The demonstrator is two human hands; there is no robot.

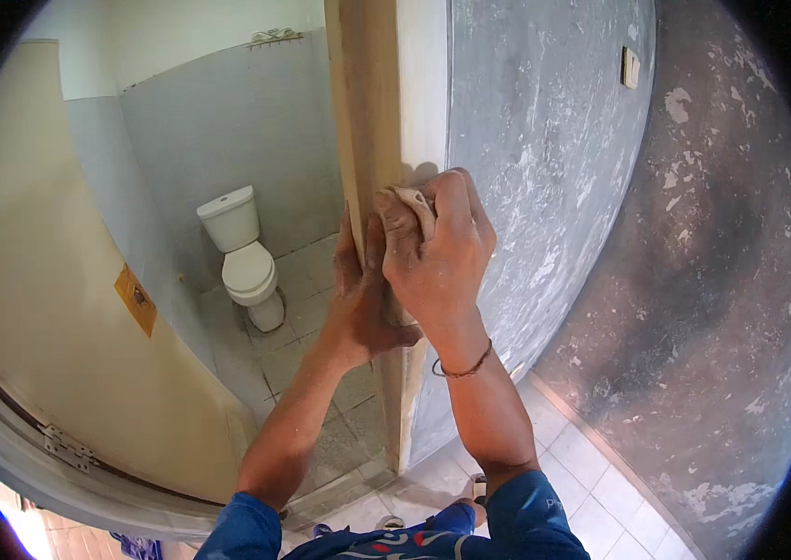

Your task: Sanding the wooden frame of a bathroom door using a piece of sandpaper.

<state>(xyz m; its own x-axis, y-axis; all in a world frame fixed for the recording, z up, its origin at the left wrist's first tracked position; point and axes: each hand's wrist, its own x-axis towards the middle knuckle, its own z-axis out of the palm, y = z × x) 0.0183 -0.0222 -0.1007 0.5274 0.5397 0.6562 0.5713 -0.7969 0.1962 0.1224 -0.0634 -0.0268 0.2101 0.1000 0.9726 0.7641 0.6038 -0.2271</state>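
A wooden door frame [372,112], painted cream and pale yellow, stands upright in front of me. My left hand [358,308] grips it low, fingers along the bathroom side and thumb across the front edge. Just above, my right hand [447,243] is closed around a folded pale sheet [417,207] that looks like sandpaper. Its fingers press the sheet against the frame's face, and most of the sheet is hidden in the grip. Both hands look dusty. A thin braided bracelet [462,364] circles my right wrist.
At left a cream door [50,243] hangs open on a metal hinge [67,448]. Beyond the frame stands a white toilet [248,269] on a tiled floor. To the right run a patchy grey wall [535,168] with a light switch [631,68] and a darker scraped wall [703,308].
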